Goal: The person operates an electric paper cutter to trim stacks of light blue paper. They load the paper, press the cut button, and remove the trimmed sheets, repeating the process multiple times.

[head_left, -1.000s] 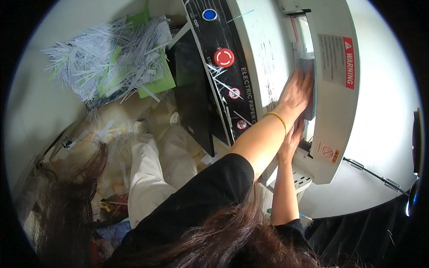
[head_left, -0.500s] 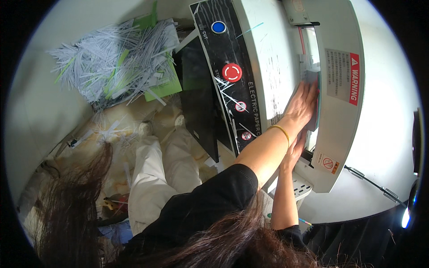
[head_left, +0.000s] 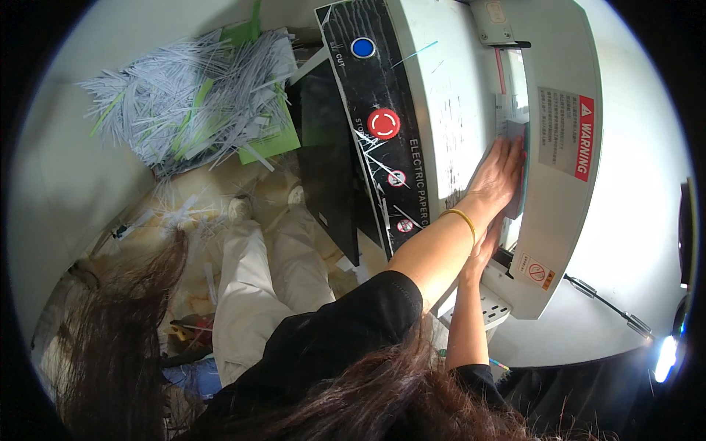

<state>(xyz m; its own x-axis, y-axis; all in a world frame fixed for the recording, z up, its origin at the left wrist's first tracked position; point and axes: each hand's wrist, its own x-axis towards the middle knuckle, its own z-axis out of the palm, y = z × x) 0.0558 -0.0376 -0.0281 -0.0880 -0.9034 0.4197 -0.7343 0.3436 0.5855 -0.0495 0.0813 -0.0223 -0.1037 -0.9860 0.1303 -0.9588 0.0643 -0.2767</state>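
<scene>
My left hand, with a yellow band at its wrist, presses with extended fingers against a grey stack with a teal edge in the slot of a white electric paper cutter. My right hand is just below and partly behind it, fingers stretched toward the stack's lower end and partly hidden. The cutter's black control panel has a blue button and a red stop button. Loose paper slivers lie across the panel. A warning label is on the white housing right of the slot.
A heap of white and green paper strips lies at upper left beside a dark panel. My legs and scraps are below it on the tan floor. A metal rod runs at right, near dark fabric.
The view has shifted, so the cutter appears slightly lower than a second ago. Both hands remain on the stack in much the same pose.
</scene>
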